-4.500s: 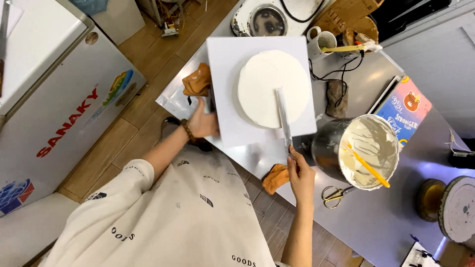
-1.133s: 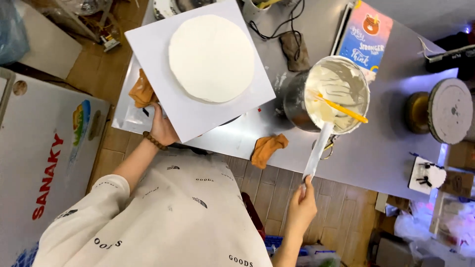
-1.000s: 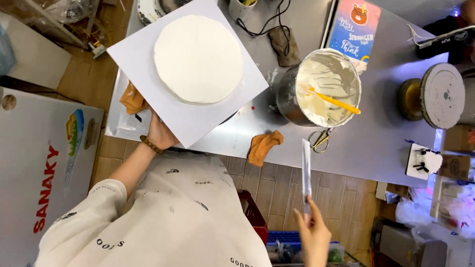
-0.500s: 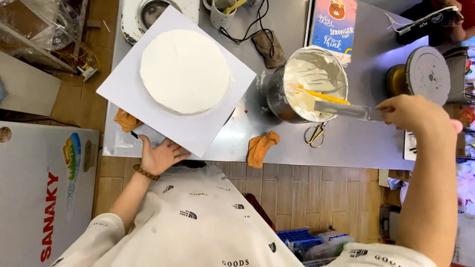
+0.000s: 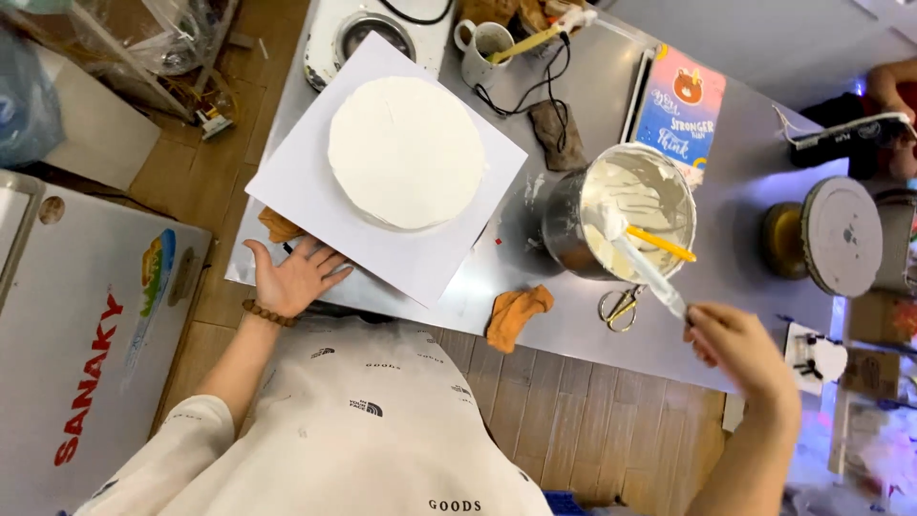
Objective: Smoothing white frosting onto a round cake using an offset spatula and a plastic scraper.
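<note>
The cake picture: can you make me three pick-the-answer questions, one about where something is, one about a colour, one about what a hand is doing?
1. Where is the spatula tip?
A in the metal bowl
B on the cake
C in the mug

2. What colour is the cloth at the table edge?
A blue
B orange
C green

3. What is the left hand doing?
A gripping scissors
B lying flat and open by the white board
C lifting the mug

Answers: 1 A, the blade dips into the cream. 2 B, it is plainly orange. 3 B, the fingers are spread, holding nothing.

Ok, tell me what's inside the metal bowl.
The metal bowl holds white cream, a yellow-handled tool, and the spatula's tip, held by the right hand. The cream covers the bottom.
</note>
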